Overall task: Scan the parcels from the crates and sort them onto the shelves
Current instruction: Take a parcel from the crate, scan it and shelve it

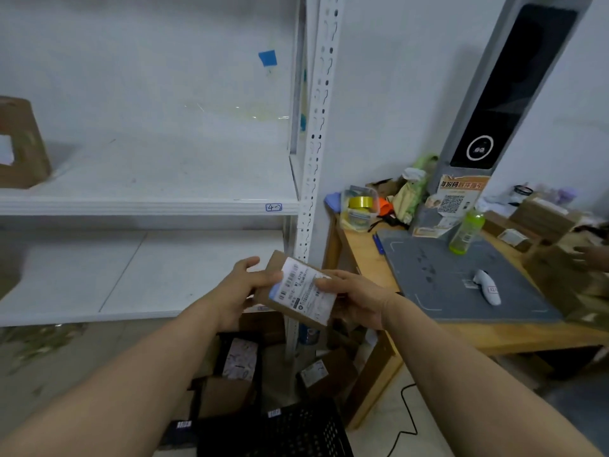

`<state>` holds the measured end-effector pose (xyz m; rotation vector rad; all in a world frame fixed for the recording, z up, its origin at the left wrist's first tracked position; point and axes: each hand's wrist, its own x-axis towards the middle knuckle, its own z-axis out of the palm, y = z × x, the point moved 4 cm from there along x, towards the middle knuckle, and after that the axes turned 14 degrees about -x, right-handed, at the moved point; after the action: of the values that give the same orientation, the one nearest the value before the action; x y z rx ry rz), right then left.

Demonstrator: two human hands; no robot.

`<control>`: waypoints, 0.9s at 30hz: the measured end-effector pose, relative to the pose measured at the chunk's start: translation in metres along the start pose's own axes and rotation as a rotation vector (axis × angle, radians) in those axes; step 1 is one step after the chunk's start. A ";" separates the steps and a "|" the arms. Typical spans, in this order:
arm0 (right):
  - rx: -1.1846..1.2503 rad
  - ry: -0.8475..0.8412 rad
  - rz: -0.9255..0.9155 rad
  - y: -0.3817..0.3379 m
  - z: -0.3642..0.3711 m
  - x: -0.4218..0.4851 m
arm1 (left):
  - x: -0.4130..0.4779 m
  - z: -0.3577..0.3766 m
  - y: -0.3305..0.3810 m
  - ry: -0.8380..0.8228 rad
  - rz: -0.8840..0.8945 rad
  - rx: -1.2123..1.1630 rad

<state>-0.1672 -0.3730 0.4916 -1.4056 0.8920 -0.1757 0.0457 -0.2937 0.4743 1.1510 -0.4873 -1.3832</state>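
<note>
Your upper shelf (148, 179) lies bare from its far-left box (19, 143) to the right-hand upright post (313, 143); the lower shelf (131, 275) is open too.

Both hands, left (239, 285) and right (357, 296), grip a labelled parcel (296, 290) above the crates (280, 430).

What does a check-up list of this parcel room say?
Surface: wooden table with grey mat.
Job's things: small brown cardboard parcel with white label, held in both hands; more parcels in black plastic crates on the floor; brown box on white metal shelf.
Clutter: green bottle, yellow tape roll, white handheld scanner.
Grippers: left hand and right hand, fingers on the parcel.
Cables: black cable on the floor.
Surroundings: grey scanning tower, white wall.
</note>
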 end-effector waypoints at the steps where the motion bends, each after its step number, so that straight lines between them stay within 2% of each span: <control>1: 0.018 -0.001 -0.010 0.003 -0.001 0.001 | 0.005 0.000 -0.002 0.020 0.016 -0.062; 3: 0.068 -0.013 -0.023 0.011 -0.004 0.004 | 0.011 0.004 -0.010 0.020 0.012 -0.159; 7: 0.137 -0.037 -0.031 0.025 -0.013 0.015 | 0.012 0.026 -0.031 -0.060 -0.047 -0.122; 17: 0.196 -0.154 -0.055 0.038 -0.039 0.016 | 0.036 0.037 -0.050 -0.060 -0.083 -0.253; 27: 0.217 -0.211 -0.019 0.059 -0.056 0.025 | 0.044 0.051 -0.064 -0.083 -0.069 -0.178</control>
<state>-0.2085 -0.4191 0.4325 -1.2057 0.6653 -0.1314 -0.0200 -0.3383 0.4272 0.9764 -0.3775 -1.5070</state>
